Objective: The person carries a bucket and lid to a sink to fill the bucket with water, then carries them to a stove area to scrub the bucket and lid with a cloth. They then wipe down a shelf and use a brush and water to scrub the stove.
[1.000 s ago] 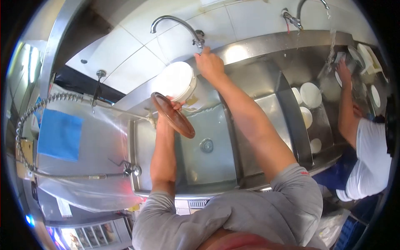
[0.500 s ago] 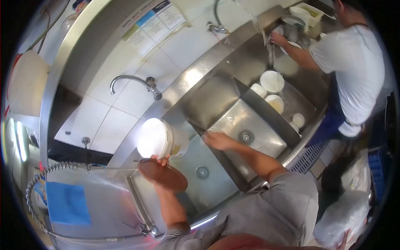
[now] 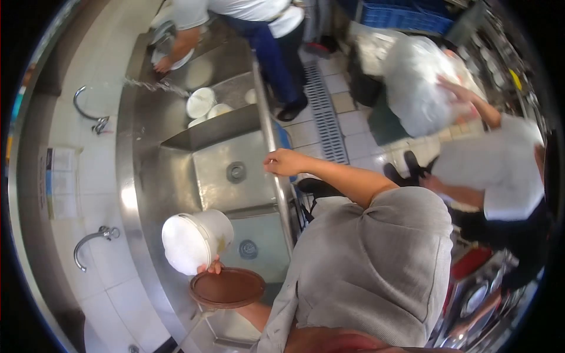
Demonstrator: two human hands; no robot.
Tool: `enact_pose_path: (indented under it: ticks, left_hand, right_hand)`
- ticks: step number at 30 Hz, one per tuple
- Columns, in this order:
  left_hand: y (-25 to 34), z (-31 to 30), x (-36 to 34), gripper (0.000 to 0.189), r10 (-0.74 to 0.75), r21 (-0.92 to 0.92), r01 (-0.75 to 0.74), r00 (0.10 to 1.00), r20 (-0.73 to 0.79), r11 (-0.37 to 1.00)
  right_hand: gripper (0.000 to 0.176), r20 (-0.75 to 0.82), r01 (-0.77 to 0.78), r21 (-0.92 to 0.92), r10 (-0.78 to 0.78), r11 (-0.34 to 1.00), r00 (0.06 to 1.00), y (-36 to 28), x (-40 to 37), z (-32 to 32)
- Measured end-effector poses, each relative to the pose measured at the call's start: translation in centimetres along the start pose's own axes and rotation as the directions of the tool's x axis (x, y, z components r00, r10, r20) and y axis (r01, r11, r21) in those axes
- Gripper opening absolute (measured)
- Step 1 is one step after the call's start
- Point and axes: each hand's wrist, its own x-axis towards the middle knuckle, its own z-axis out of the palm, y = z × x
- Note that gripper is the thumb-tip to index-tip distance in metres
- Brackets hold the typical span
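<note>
My left hand (image 3: 213,266) is closed at the rim of a white plastic bucket (image 3: 219,228), tilted so that its round white end faces left. A round brown disc with a raised rim (image 3: 228,288), perhaps a tray or lid, lies across the same hand and hides its palm and wrist. Both are above the near basin (image 3: 265,235), beside its drain. My right hand (image 3: 281,162) has curled fingers at the front metal edge of the sink (image 3: 272,132). Whether something small is between those fingers cannot be seen.
Water runs into the far basin, where white bowls (image 3: 201,103) lie and a co-worker in a blue apron (image 3: 262,44) reaches in. Behind me on the right, another person (image 3: 488,165) touches a clear plastic bag (image 3: 415,82). A floor grate (image 3: 325,112) runs between them.
My view has swung right, bringing the second person and the floor into sight. My right hand has left the divider between basins for the front edge. The bucket and disc remain with my left hand.
</note>
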Motion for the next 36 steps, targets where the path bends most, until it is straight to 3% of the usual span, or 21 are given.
enact_pose_path:
  ticks: [2, 4, 6, 7, 10, 11, 13, 14, 16, 18, 20, 25, 27, 28, 31, 34, 36]
  left_hand:
    - [3.2, -3.4, 1.7, 0.049, -0.272, 0.025, 0.271, 0.954, 0.128, 0.962]
    - [4.8, -5.6, 3.5, 0.052, -0.403, 0.069, 0.398, 0.887, 0.224, 0.915]
    - [4.4, -4.0, 4.1, 0.052, -0.442, 0.123, 0.425, 0.851, 0.282, 0.897]
    - [4.4, -1.6, 4.7, 0.053, -0.462, 0.148, 0.438, 0.836, 0.295, 0.887]
    - [5.2, 2.4, 4.9, 0.046, -0.582, 0.292, 0.520, 0.792, 0.187, 0.802]
    - [5.2, 3.1, 5.1, 0.045, -0.614, 0.323, 0.546, 0.772, 0.164, 0.773]
    - [5.7, 4.4, 5.8, 0.042, -0.669, 0.380, 0.583, 0.729, 0.145, 0.718]
    - [5.8, 5.0, 6.1, 0.041, -0.686, 0.402, 0.591, 0.713, 0.145, 0.699]
    - [5.7, 5.9, 6.6, 0.038, -0.722, 0.444, 0.610, 0.679, 0.134, 0.656]
    - [5.6, 6.8, 6.8, 0.035, -0.756, 0.482, 0.626, 0.643, 0.125, 0.613]
    - [5.2, 8.0, 7.0, 0.033, -0.796, 0.520, 0.647, 0.594, 0.113, 0.557]
    - [3.6, 9.7, 7.2, 0.027, -0.875, 0.573, 0.692, 0.474, 0.098, 0.439]
    - [3.4, 9.5, 7.6, 0.024, -0.900, 0.599, 0.698, 0.426, 0.092, 0.392]
    - [2.4, 10.6, 8.6, 0.023, -0.898, 0.599, 0.703, 0.435, 0.063, 0.382]
    - [1.1, 11.9, 8.0, 0.020, -0.918, 0.636, 0.704, 0.397, 0.018, 0.317]
    - [-1.2, 16.0, 3.6, 0.009, -0.866, 0.681, 0.637, 0.500, -0.008, 0.362]
    - [-8.7, 16.4, 12.4, 0.003, -0.982, 0.867, 0.492, 0.186, -0.016, 0.079]
  right_hand:
    - [0.034, -0.054, -0.078, 0.007, 0.079, 0.997, 0.995, -1.3, -3.4, 1.3]
    - [0.035, 0.037, -0.159, 0.072, 0.157, 0.985, 0.987, -2.8, -7.0, 3.0]
    - [0.034, 0.083, -0.229, 0.136, 0.219, 0.964, 0.972, -5.5, -11.3, 4.6]
    - [0.034, 0.032, -0.233, 0.208, 0.231, 0.950, 0.972, -5.9, -12.2, 5.2]
    - [0.033, -0.084, -0.113, 0.149, 0.127, 0.982, 0.988, -7.2, -13.8, 6.3]
    - [0.034, -0.107, -0.115, 0.236, 0.144, 0.965, 0.984, -8.1, -13.9, 6.7]
    - [0.035, -0.232, 0.014, 0.208, 0.035, 0.978, 0.972, -10.6, -14.4, 6.8]
    - [0.039, -0.279, -0.043, 0.171, 0.091, 0.984, 0.956, -12.8, -14.6, 6.6]
    - [0.047, -0.331, -0.018, 0.076, 0.042, 0.997, 0.943, -15.2, -14.1, 6.2]
    - [0.057, -0.447, -0.021, 0.103, 0.065, 0.995, 0.892, -17.5, -13.2, 6.8]
    - [0.064, -0.420, -0.127, -0.008, 0.112, 0.992, 0.901, -20.2, -12.7, 6.2]
    - [0.066, -0.389, -0.355, -0.012, 0.323, 0.935, 0.863, -25.4, -16.2, 6.0]
    - [0.063, -0.504, -0.385, -0.021, 0.323, 0.922, 0.801, -26.8, -17.7, 8.0]
    - [0.062, -0.510, -0.368, -0.011, 0.311, 0.930, 0.802, -24.6, -17.3, 5.4]
    - [0.050, -0.645, -0.403, 0.054, 0.340, 0.914, 0.684, -23.4, -22.1, 7.3]
    - [0.040, -0.754, -0.392, 0.225, 0.414, 0.892, 0.510, -22.7, -27.1, 11.4]
    - [0.051, -0.774, -0.319, 0.364, 0.475, 0.875, 0.419, -20.1, -31.3, 10.3]
